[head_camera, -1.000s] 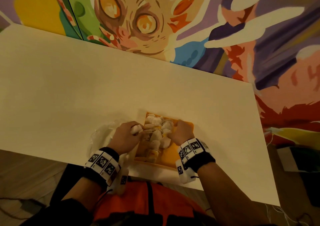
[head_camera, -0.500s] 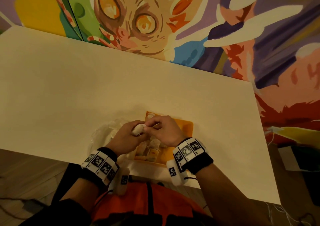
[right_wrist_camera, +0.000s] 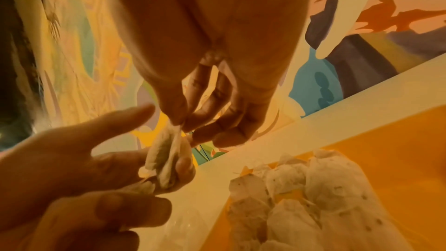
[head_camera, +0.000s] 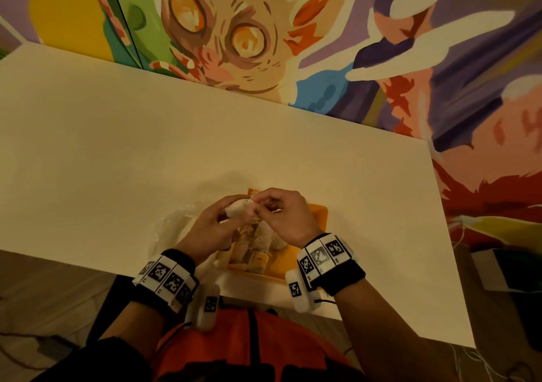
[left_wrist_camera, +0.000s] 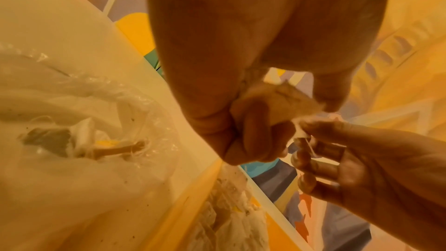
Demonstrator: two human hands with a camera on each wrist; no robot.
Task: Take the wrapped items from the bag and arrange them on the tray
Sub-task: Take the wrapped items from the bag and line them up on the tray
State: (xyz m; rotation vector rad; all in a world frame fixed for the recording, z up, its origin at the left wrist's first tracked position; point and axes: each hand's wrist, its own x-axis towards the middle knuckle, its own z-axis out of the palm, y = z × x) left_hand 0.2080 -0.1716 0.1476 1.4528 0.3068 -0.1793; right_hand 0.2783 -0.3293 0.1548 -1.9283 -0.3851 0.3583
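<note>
1. At the near counter [head_camera: 88, 152] edge, both wrists with marker bands reach in over the orange tray [head_camera: 318, 214]; clear plastic bag [head_camera: 173, 223] lies on the counter just left of the tray, touching or overlapping its left edge.
2. Bag, in left wrist view: crumpled open, at least one wrapped piece with a yellow tag visible inside [left_wrist_camera: 103, 148]; so bag not emptied yet.
3. Tray: a cluster of white wrapped items [right_wrist_camera: 289, 188] packed side by side on the left part; right part of the tray bare orange.
4. Above the tray's far-left corner, left hand [head_camera: 211, 229] grips one wrapped item [head_camera: 239, 208], fingers and thumb curled round its body, held in the air, not touching tray.
5. Right hand [head_camera: 289, 217] grip: thumb and fingertips [right_wrist_camera: 185, 121] pinching the twisted end or thread of the same wrapped item; other fingers loosely curled.
6. Step in hand, judged: one item out of the bag, being straightened or passed between hands before placing.
7. Next move likely needs: one hand letting go, the item lowered into a free spot beside the cluster, care with the loose thread so it doesn't snag the neighbours.
8. Farther off: bare counter, then painted mural wall [head_camera: 381, 59].
</note>
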